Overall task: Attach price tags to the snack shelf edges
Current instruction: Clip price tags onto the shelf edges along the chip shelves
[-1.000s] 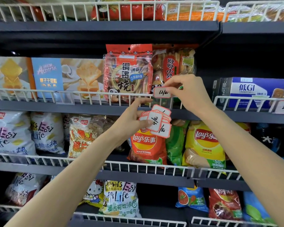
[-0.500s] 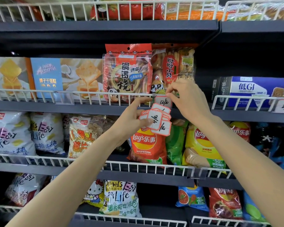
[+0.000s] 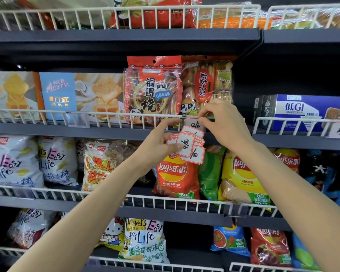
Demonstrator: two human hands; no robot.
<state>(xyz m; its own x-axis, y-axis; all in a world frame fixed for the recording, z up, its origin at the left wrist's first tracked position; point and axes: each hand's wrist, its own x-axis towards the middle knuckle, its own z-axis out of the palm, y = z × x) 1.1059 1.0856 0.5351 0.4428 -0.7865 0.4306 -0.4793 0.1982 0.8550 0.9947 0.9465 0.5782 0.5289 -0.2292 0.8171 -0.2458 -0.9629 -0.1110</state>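
Right hand [image 3: 224,122] pinching a price tag [image 3: 192,123] at the wire shelf edge [image 3: 106,114], left hand [image 3: 159,144] gripping the spare tags [image 3: 186,146] just below; seating it squarely likely needs steady downward pressure.

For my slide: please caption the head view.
Right hand fits a price tag at the shelf rail; left hand holds spare tags.

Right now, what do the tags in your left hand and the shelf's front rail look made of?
Red-bordered white price tags: thin matte card or paper, apparently; they fan flat and carry handwritten ink. White wire shelf rail: coated metal wire, probably; thin rigid rods with a smooth sheen.
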